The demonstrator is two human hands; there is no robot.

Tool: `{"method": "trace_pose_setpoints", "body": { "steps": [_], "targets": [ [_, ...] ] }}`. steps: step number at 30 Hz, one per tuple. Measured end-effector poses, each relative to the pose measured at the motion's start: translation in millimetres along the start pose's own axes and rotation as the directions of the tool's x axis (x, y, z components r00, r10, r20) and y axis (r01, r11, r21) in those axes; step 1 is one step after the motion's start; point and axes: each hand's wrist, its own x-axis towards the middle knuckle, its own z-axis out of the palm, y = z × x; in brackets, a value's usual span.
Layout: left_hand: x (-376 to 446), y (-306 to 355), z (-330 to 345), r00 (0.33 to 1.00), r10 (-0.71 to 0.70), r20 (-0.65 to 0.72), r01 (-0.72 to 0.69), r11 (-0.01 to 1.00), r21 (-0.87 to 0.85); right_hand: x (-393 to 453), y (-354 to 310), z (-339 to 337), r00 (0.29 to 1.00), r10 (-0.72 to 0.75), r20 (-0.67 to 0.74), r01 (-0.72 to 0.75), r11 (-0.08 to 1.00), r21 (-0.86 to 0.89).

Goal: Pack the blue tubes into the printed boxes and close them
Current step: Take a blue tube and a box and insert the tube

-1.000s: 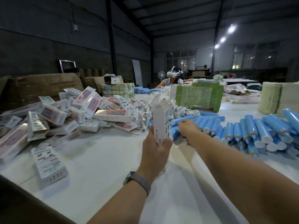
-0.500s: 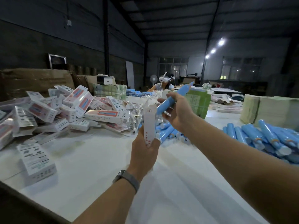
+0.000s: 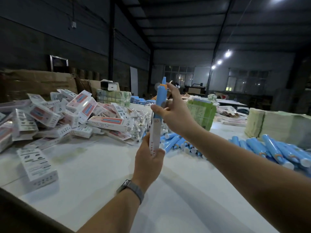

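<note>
Mid-insert here: left hand grips the box upright above the surface, right hand pinches the tube, bottom end just entering. Next it probably needs a straight push down, then flaps tucked.

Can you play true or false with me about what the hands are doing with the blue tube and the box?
1. The right hand holds a blue plastic tube upright. True.
2. The tube is already all the way inside the box. False: only its lower end has entered the top of the white printed cardboard box; most of it sticks out above.
3. The left hand grips the box near its bottom. True.
4. The left wrist is bare. False: it wears a grey wristwatch.
5. More loose blue tubes lie on the white table. True.
</note>
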Motion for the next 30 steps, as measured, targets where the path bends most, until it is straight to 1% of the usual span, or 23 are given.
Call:
{"method": "trace_pose_setpoints", "body": {
  "steps": [2, 4, 7, 11, 12, 14, 16, 17, 18, 20, 22, 23, 24, 25, 26, 27, 28, 29, 30],
  "targets": [
    [1.6, 0.5, -1.3, 1.0, -0.013, -0.005, 0.013, 1.0, 0.004, 1.3, 0.3, 2.0, 0.995, -0.086, -0.043, 0.085, 0.996, -0.027],
    [3.6, -0.1, -3.4, 0.999, -0.029, -0.018, 0.03, 0.999, 0.034, 4.6, -2.1, 3.3, 0.99, -0.128, -0.06, 0.124, 0.991, -0.054],
    [5.4, -0.8, -5.1, 0.998, -0.027, -0.049, 0.032, 0.994, 0.103, 10.7, -3.3, 4.7, 0.991, -0.1, -0.09, 0.092, 0.991, -0.094],
    [5.0, -0.6, -5.9, 0.997, 0.01, -0.074, 0.0, 0.991, 0.133, 15.5, -6.3, 5.1, 0.987, -0.076, -0.145, 0.068, 0.996, -0.058],
    [6.1, -1.5, -6.7, 0.996, 0.017, -0.085, -0.005, 0.99, 0.142, 14.6, -7.2, 6.8, 0.985, -0.077, -0.153, 0.066, 0.995, -0.075],
    [9.6, -4.7, -8.5, 0.993, 0.014, -0.117, 0.004, 0.988, 0.156, 6.6, -5.3, 13.5, 0.991, -0.072, -0.109, 0.051, 0.982, -0.182],
    [12.3, -7.4, -9.4, 0.989, -0.012, -0.147, 0.035, 0.988, 0.148, -6.6, 7.4, 23.4, 0.998, -0.058, -0.018, 0.05, 0.953, -0.3],
    [13.1, -8.1, -9.3, 0.987, -0.023, -0.159, 0.046, 0.989, 0.139, -12.6, 13.7, 27.9, 0.998, -0.062, 0.0, 0.059, 0.949, -0.311],
    [13.8, -8.7, -9.5, 0.985, -0.027, -0.171, 0.05, 0.99, 0.133, -16.7, 19.0, 30.9, 0.997, -0.082, -0.007, 0.077, 0.953, -0.293],
    [15.8, -10.1, -11.8, 0.977, -0.003, -0.213, 0.034, 0.99, 0.139, -15.9, 26.7, 33.1, 0.988, -0.108, -0.11, 0.09, 0.984, -0.157],
    [20.0, -12.2, -16.7, 0.96, 0.021, -0.279, 0.019, 0.99, 0.141, -7.8, 35.5, 34.2, 0.976, -0.049, -0.212, 0.044, 0.999, -0.031],
    [22.2, -12.9, -20.0, 0.949, 0.006, -0.315, 0.034, 0.992, 0.12, -2.1, 44.5, 36.3, 0.975, 0.008, -0.221, -0.01, 1.0, -0.009],
    [24.2, -13.4, -22.7, 0.939, -0.023, -0.343, 0.056, 0.995, 0.087, 3.4, 56.1, 40.2, 0.979, 0.069, -0.192, -0.078, 0.996, -0.04],
    [25.5, -13.5, -24.6, 0.931, -0.052, -0.362, 0.074, 0.996, 0.048, 7.0, 69.6, 45.1, 0.983, 0.127, -0.132, -0.144, 0.981, -0.13],
    [26.2, -13.1, -25.7, 0.925, -0.074, -0.373, 0.086, 0.996, 0.015, 9.1, 84.6, 50.7, 0.983, 0.175, -0.053, -0.183, 0.945, -0.271],
    [26.3, -13.0, -25.9, 0.922, -0.089, -0.377, 0.093, 0.996, -0.008, 9.9, 99.3, 56.3, 0.977, 0.212, 0.035, -0.177, 0.887, -0.427],
    [26.2, -13.0, -25.9, 0.921, -0.1, -0.377, 0.099, 0.995, -0.022, 9.7, 113.1, 62.2, 0.963, 0.239, 0.126, -0.13, 0.818, -0.561],
    [26.8, -13.0, -25.8, 0.919, -0.111, -0.377, 0.105, 0.994, -0.035, 10.6, 124.0, 68.3, 0.941, 0.269, 0.207, -0.073, 0.755, -0.652],
    [27.7, -13.0, -26.3, 0.917, -0.123, -0.38, 0.113, 0.992, -0.048, 12.6, 132.4, 74.4, 0.915, 0.308, 0.259, -0.038, 0.706, -0.707]
  ]
}}
